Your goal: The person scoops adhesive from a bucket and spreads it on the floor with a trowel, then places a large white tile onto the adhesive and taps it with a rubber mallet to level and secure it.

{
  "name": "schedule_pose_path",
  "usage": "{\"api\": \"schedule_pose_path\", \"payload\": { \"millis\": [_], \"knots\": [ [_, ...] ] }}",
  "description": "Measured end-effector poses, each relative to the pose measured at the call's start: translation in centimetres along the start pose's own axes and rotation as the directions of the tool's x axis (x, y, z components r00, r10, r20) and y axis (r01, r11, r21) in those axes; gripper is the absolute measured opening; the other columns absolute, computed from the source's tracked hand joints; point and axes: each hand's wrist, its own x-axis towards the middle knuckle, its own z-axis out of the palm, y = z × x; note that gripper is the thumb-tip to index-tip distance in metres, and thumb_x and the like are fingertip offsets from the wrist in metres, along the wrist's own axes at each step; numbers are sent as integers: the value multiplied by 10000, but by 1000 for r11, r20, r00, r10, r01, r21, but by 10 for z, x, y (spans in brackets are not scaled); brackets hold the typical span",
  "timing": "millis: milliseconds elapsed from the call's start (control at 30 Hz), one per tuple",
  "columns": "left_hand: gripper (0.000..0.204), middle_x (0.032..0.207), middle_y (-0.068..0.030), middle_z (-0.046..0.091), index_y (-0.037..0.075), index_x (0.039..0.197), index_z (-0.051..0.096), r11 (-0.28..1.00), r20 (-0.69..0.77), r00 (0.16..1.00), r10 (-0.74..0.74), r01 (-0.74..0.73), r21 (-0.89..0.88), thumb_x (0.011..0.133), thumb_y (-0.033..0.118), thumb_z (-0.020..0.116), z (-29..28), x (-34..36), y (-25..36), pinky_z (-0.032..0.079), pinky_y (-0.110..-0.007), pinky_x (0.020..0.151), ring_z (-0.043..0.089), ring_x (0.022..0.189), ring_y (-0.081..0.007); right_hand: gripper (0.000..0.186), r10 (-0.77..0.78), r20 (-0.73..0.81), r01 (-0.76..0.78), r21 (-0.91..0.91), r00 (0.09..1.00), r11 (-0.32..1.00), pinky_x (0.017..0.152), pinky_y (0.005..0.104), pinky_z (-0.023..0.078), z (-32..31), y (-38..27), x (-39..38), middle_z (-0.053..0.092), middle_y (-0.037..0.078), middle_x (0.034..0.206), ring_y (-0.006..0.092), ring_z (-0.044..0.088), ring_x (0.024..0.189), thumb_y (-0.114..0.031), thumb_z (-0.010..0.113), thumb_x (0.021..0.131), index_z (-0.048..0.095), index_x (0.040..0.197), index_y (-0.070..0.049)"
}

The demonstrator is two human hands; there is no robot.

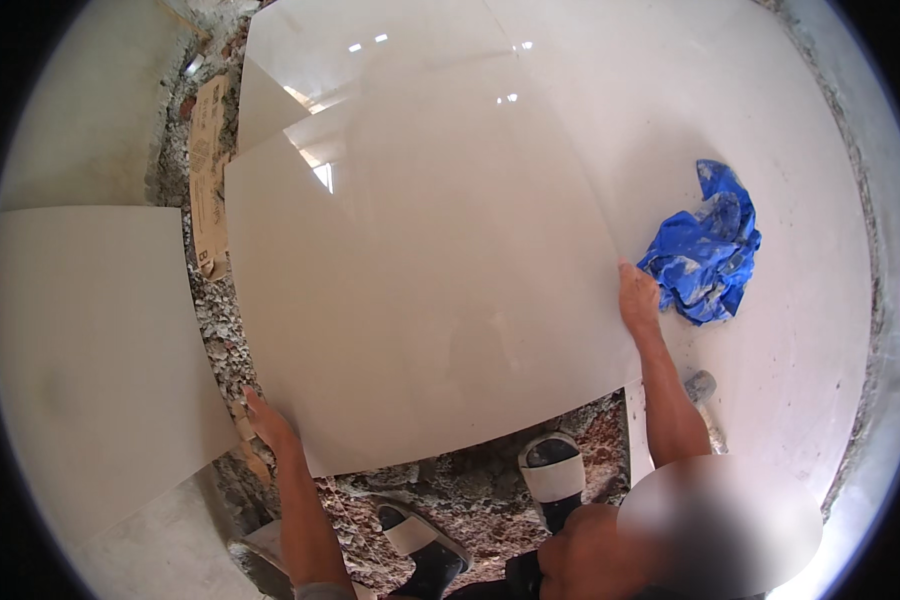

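Observation:
A large, glossy cream tile (430, 280) lies in the middle of the head view, overlapping another pale tile (390, 40) at the back. My left hand (270, 420) grips its left edge near the front corner. Higher up the opposite edge, my right hand (640, 295) has its fingers on the rim, beside a crumpled, dirty blue plastic sheet or cloth (705, 255). Reflections of light show on the glossy surface.
Another pale tile (100, 350) lies at left, separated by rubble (220, 320) and a cardboard strip (208, 170). My sandalled feet (550, 470) rest on broken ground below. A pale floor surface (800, 330) extends rightward, with a small grey object (700, 385). The lower right is blurred.

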Motion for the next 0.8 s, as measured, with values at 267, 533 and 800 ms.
{"api": "schedule_pose_path", "payload": {
  "millis": [267, 533, 800],
  "knots": [
    [839, 1104, -222, 627, -123, 1129, 589, 995, -31, 996, -84, 85, 44, 874, 668, 473, 4, 10, -10, 474, -421, 826, 613, 955, -320, 461, -7, 2, 7, 12, 1000, 1000, 688, 484, 418, 2, 10, -1, 569, 289, 789, 468, 535, 734, -378, 447, 947, 601, 818, 37],
    [908, 1079, -278, 627, -139, 1134, 587, 960, -89, 994, -57, 79, 268, 872, 713, 413, 11, 32, -31, 474, -460, 824, 605, 996, -383, 466, -319, -72, 292, -254, 945, 922, 682, 457, 422, 19, 38, 9, 595, 289, 836, 392, 572, 728, -346, 482, 942, 592, 857, 99],
    [883, 1026, -255, 646, -91, 1084, 632, 965, 30, 997, -76, 66, 254, 897, 706, 299, 16, 33, -23, 438, -475, 849, 602, 957, -385, 497, 100, -17, -99, 68, 995, 993, 635, 401, 371, 19, 19, 0, 477, 179, 648, 236, 403, 646, -362, 461, 952, 564, 879, 119]
  ]
}}
